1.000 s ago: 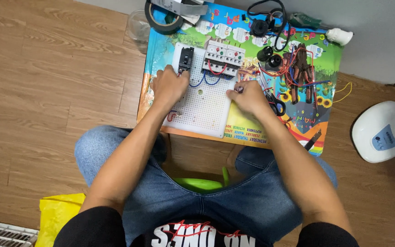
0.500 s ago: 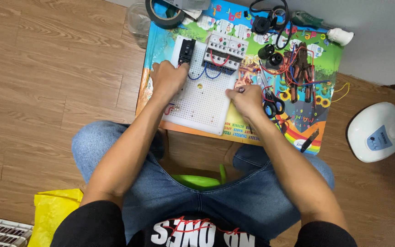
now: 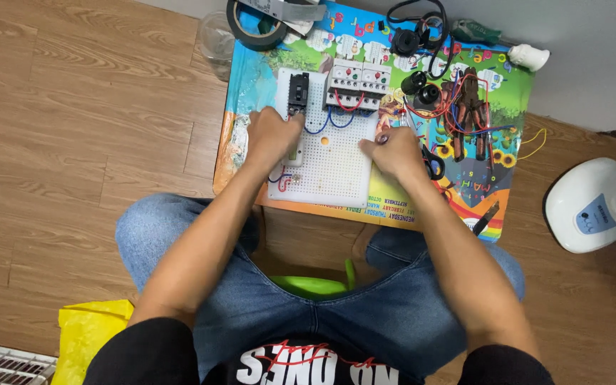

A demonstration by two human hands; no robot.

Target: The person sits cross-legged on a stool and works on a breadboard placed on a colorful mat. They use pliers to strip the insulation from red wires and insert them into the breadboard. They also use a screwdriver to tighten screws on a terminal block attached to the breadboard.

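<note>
At frame centre, left hand (image 3: 271,137) gripping perforated mounting board (image 3: 331,167), right hand (image 3: 396,151) pinching something small, unidentifiable; could snag blue wires (image 3: 326,125).

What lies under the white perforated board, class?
The white perforated board rests on a colourful picture mat spread over the wooden floor. The mat's pictures directly beneath it are covered. The left hand presses its left edge.

Both forearms reach forward, left hand (image 3: 271,137) and right hand (image 3: 393,151) curled, knuckles up.
</note>
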